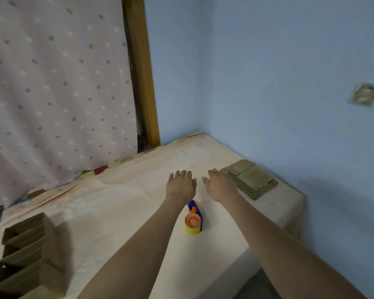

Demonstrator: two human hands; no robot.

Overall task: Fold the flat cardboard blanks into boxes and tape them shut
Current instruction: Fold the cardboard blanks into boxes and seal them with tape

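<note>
Your left hand (182,186) and right hand (221,186) hover with straight fingers, holding nothing, over the bed (121,203), beside the flat blanks (252,180) at its right edge.

A cloth-covered bed (138,203) carried a tape dispenser (193,222) at its middle, flat cardboard blanks (249,180) far right of it, folded boxes (28,255) left.

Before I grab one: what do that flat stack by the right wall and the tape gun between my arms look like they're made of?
The flat stack: apparently cardboard, matte olive-brown, with layered sheet edges showing at its near side. The tape gun: likely moulded plastic, going by its bright blue, orange and yellow parts with a slight sheen; blur hides finer detail.
</note>
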